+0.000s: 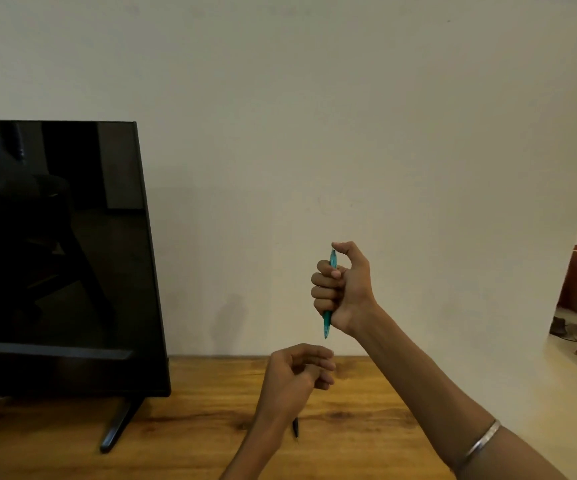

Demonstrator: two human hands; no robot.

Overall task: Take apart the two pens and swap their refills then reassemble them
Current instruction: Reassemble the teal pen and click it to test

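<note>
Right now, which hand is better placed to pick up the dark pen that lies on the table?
Probably the left hand. It hangs low over the wooden table, close above the dark pen, and seems to hold nothing. The right hand is raised higher and grips the teal pen upright.

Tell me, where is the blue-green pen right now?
In the head view, the blue-green pen stands upright in the right hand, right of the monitor, just above the left hand.

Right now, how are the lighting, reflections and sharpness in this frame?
Head view: light is dim and warm; the dark monitor mirrors a chair-like shape; the right hand gripping the teal pen throws a faint shadow on the wall; the left hand looks slightly soft.
</note>
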